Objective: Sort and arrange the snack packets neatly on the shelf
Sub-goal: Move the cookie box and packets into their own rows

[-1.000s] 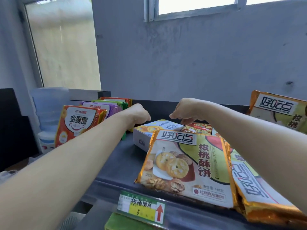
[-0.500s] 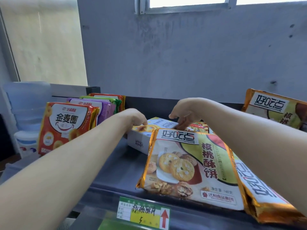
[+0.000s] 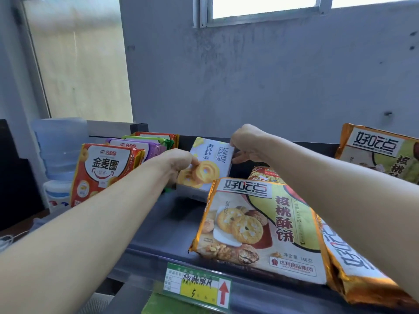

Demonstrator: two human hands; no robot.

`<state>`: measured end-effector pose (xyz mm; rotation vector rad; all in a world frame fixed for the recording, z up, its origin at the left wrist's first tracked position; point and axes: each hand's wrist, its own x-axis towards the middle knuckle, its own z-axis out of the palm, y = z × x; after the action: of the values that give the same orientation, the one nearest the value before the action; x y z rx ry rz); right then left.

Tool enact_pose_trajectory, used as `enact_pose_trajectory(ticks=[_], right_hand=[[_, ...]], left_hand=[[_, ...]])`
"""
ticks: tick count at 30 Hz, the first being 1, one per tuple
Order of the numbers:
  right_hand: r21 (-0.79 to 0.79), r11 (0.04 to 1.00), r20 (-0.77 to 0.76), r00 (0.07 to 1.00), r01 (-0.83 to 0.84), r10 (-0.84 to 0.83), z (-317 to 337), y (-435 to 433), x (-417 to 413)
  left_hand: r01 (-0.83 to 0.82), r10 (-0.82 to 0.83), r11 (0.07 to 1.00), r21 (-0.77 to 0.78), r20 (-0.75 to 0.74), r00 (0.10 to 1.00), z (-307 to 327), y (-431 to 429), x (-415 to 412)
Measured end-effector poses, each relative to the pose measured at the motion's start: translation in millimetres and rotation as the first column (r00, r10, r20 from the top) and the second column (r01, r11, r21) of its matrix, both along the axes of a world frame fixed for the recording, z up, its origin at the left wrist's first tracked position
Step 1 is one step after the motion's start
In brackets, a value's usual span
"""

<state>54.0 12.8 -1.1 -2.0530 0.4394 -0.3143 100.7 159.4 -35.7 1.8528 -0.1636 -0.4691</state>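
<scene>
A white cookie box [image 3: 209,164] printed with ring biscuits stands tilted up at the back of the dark shelf [image 3: 167,223]. My left hand [image 3: 176,162] grips its lower left side and my right hand [image 3: 246,143] pinches its upper right corner. A gold walnut-cookie packet [image 3: 256,227] lies flat in front of the box, with a second like it [image 3: 353,264] to its right under my right forearm. A small red packet [image 3: 264,174] lies behind them. An upright row of packets stands at the left, fronted by an orange ring-biscuit packet [image 3: 102,171].
Another gold walnut-cookie packet [image 3: 381,150] leans at the far right. A green and yellow price tag [image 3: 197,286] hangs on the shelf's front edge. A water dispenser bottle [image 3: 59,146] stands left of the shelf. The grey wall [image 3: 260,82] rises behind.
The cookie box lay flat on the shelf before; both hands have taken hold of it and tipped it up on its edge, face toward me.
</scene>
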Motion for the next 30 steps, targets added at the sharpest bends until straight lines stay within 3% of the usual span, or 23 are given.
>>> enact_pose_trajectory(ticks=[6,11,14,18,25,30], right_hand=[[0.103,0.994,0.274,0.962,-0.048,0.018,15,6,-5],[0.266,0.945,0.518,0.855,-0.188,0.024,39,5,-25],[0.157,0.979,0.487,0.872,-0.131,0.038,45,-4,-39],[-0.012,0.998,0.303,0.951,-0.061,0.062,43,-23,-65],[0.114,0.99,0.281,0.959,-0.082,0.047,44,-57,-124],[0.102,0.994,0.324,0.944,0.029,-0.061,48,-72,-170]], left_hand=[[-0.023,0.089,0.951,-0.308,0.202,0.975,8,9,-3],[0.013,0.128,0.861,-0.509,0.241,0.962,36,15,-17],[0.061,0.089,0.814,-0.577,0.228,0.97,46,10,-25],[0.173,-0.033,0.752,-0.637,0.226,0.974,48,-7,-39],[0.455,-0.339,0.612,-0.647,0.305,0.89,42,-50,-67],[0.538,-0.469,0.559,-0.63,0.295,0.832,41,-76,-84]])
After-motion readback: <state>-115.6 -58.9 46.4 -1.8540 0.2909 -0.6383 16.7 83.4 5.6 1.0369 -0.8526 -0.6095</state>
